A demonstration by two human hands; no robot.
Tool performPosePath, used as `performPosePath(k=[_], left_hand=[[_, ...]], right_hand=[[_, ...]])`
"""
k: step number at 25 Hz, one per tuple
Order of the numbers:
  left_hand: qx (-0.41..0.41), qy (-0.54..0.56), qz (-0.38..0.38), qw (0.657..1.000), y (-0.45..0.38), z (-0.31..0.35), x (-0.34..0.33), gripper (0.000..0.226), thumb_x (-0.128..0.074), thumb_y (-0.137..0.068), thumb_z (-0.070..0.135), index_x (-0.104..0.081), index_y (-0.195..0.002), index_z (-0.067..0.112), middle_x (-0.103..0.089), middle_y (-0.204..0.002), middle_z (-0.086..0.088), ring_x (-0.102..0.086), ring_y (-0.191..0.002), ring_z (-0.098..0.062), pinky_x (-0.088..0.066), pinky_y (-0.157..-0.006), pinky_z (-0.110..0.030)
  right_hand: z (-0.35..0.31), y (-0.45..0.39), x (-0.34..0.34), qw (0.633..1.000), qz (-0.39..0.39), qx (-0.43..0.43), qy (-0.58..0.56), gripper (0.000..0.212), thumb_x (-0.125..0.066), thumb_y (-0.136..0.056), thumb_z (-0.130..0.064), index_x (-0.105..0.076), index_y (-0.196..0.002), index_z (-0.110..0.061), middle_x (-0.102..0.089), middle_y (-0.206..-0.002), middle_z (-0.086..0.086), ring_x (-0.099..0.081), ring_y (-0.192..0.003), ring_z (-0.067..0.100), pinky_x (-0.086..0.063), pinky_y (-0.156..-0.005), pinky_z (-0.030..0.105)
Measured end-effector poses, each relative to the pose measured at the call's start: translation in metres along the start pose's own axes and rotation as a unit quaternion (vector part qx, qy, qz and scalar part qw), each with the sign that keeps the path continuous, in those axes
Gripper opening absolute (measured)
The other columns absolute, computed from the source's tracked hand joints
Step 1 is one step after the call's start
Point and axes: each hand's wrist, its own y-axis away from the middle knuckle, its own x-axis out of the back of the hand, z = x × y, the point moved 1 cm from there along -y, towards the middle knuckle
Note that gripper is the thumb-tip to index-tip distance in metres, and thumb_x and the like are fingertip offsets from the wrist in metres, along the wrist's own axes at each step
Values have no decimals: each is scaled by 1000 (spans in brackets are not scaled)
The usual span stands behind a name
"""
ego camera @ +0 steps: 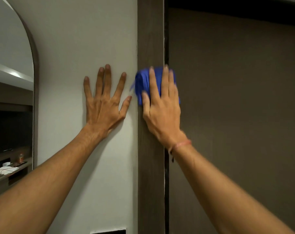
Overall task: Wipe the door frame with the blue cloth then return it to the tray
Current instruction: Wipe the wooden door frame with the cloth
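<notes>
A dark brown door frame [151, 34] runs top to bottom through the middle of the view. My right hand [162, 107] presses a bunched blue cloth [141, 83] flat against the frame at about mid height; the cloth is blurred and sticks out above and to the left of my fingers. My left hand [105, 100] lies flat on the white wall [85, 39] just left of the frame, fingers spread, holding nothing. A thin pink band circles my right wrist. No tray is in view.
The closed brown door [236, 98] fills the right side. At the far left an arched opening [11, 81] shows another room with a shelf [8, 169] holding small items. A dark plate [107, 231] sits low on the wall.
</notes>
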Motion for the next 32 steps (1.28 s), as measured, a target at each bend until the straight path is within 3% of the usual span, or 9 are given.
performPosePath(k=[2, 4, 9, 14, 19, 26, 32], left_hand=[[3, 2, 1, 1000, 2, -1, -1, 77, -7, -100, 67, -8, -166, 27, -3, -173, -20, -3, -160, -35, -7, -126, -68], [5, -5, 7, 1000, 1, -1, -2, 78, -6, -99, 67, -7, -166, 27, -3, -173, -19, -3, -161, -35, -8, -126, -68], [0, -3, 6, 1000, 0, -1, -2, 74, -15, -102, 65, -8, -166, 28, -4, -173, -20, -3, -160, -35, -7, -125, -69], [5, -8, -6, 1000, -1, 0, 1, 74, -12, -101, 66, -6, -165, 29, -3, -173, -19, -2, -161, -34, -7, -125, -68], [14, -1, -12, 1000, 8, 1, 2, 74, -17, -102, 64, -7, -166, 28, -5, -173, -21, -4, -161, -35, -6, -126, -67], [18, 4, -26, 999, 70, 13, 1, 72, -21, -104, 61, -9, -166, 25, -9, -172, -23, -7, -160, -36, -10, -126, -65], [22, -8, -45, 999, 139, 26, -4, 73, -26, -104, 59, -11, -165, 24, -12, -171, -24, -11, -160, -37, -13, -126, -64]], right_hand=[[5, 54, -6, 1000, -9, -3, 13, 66, -38, -106, -42, -11, -162, -21, -2, -170, 16, -3, -158, 29, -16, -130, 47], [11, 47, -7, 1000, -11, 3, 17, 66, -39, -105, -43, -12, -162, -22, -3, -170, 16, -4, -158, 30, -20, -129, 48], [7, -101, 15, 1000, -19, 14, -1, 67, -31, -107, -48, -2, -162, -23, 8, -170, 16, 5, -157, 35, -6, -130, 51], [1, -172, 26, 999, -3, -7, 35, 65, -25, -107, -49, -7, -162, -20, 1, -170, 16, 0, -158, 34, -9, -130, 49], [0, -100, 9, 999, 11, 4, 46, 64, -26, -106, -48, -10, -162, -21, -1, -170, 19, 0, -158, 35, -8, -130, 49], [2, 54, -14, 999, 20, -5, 40, 61, -33, -106, -44, -21, -161, -20, -12, -169, 20, -9, -157, 34, -18, -128, 49], [11, 221, -38, 996, -70, -28, 52, 61, -36, -107, -42, -18, -161, -20, -8, -169, 21, 1, -158, 34, -20, -128, 51]])
